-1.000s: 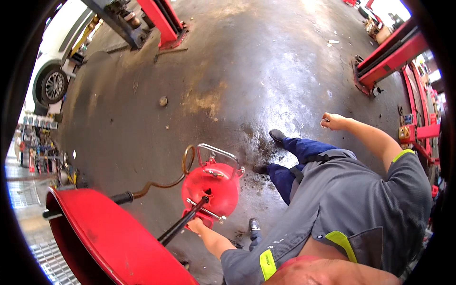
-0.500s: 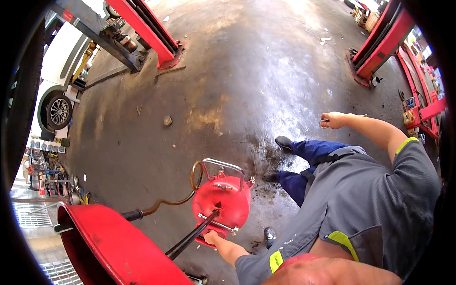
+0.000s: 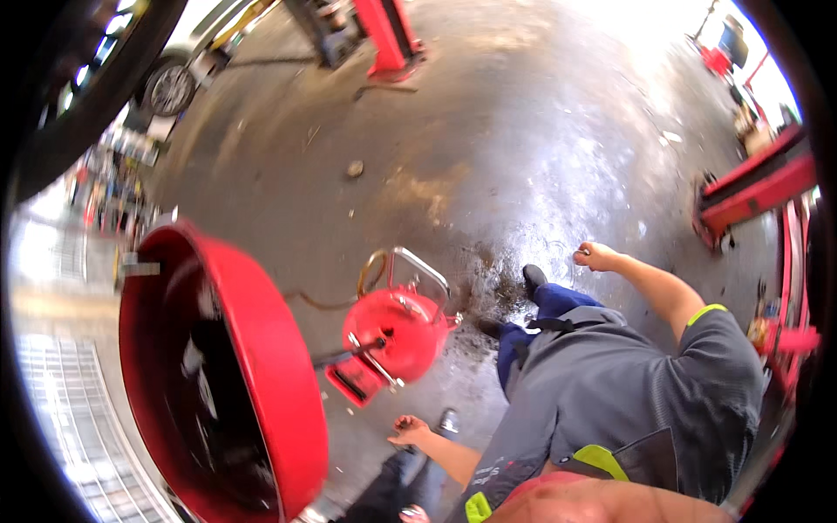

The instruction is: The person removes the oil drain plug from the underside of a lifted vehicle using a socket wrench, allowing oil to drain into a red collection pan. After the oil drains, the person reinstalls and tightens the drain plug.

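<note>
My left hand is in the air just below the red tray of a waste oil drainer, apart from it, with its fingers loosely spread. The drainer's round red tank has a metal handle and a brown hose. A dark pole runs from the tank toward a large red drain pan, whose inside is dark and shiny. Out to the right, my right hand hovers over the floor, fingers curled; what they hold, if anything, is too small to make out.
Another person's dark-trousered leg and shoe stand close below my left hand. Red lift posts rise at upper left and right. A car wheel shows at upper left. A small round object lies on the stained floor.
My left hand has come off the drainer's tray side and moved down, away from it. The view has shifted, so the red pan shows its dark inside. Another person's leg is now visible.
</note>
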{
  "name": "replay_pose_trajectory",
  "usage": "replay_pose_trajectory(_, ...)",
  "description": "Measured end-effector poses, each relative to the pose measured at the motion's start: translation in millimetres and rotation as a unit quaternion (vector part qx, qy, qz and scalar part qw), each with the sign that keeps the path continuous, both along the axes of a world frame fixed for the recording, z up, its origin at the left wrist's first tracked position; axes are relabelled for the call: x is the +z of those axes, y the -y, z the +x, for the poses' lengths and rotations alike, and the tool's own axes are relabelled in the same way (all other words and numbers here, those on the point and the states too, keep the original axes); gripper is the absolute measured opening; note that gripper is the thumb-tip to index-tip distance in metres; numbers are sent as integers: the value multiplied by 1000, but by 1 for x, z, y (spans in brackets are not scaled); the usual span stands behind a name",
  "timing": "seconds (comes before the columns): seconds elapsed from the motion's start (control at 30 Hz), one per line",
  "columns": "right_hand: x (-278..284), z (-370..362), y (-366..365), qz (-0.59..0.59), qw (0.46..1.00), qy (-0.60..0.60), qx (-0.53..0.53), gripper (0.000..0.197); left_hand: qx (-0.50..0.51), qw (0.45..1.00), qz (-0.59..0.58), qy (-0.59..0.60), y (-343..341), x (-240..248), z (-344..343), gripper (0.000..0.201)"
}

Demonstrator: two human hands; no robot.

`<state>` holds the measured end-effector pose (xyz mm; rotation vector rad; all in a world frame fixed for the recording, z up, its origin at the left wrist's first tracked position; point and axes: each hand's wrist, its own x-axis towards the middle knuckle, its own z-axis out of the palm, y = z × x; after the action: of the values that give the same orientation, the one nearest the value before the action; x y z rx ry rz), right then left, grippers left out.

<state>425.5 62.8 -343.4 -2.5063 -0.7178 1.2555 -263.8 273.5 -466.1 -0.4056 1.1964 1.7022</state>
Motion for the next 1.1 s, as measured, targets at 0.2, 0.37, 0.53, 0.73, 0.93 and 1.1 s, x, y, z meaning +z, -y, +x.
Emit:
replay_pose_trajectory(0.2,-50,6,-57,56,997,-22,49,51,36,999,-14,-21,99,38,8,82)
replay_pose_trajectory(0.37,-62,-4,-135,59,984,-82,146,47,184,978,-33,-91,138,81,12,81)
replay_pose_trajectory(0.53,-54,-2,-158,76,967,-123,207,46,212,965,-38,-147,179,118,17,85)
replay_pose_trajectory(0.73,-45,21,-150,51,973,-117,192,48,266,934,35,-237,189,157,60,74)
replay_pose_trajectory(0.93,-43,51,-133,26,976,-138,170,51,278,931,153,-181,202,182,82,59)
replay_pose_trajectory(1.1,-40,66,-136,41,974,-130,180,50,339,901,215,-164,214,181,86,51)
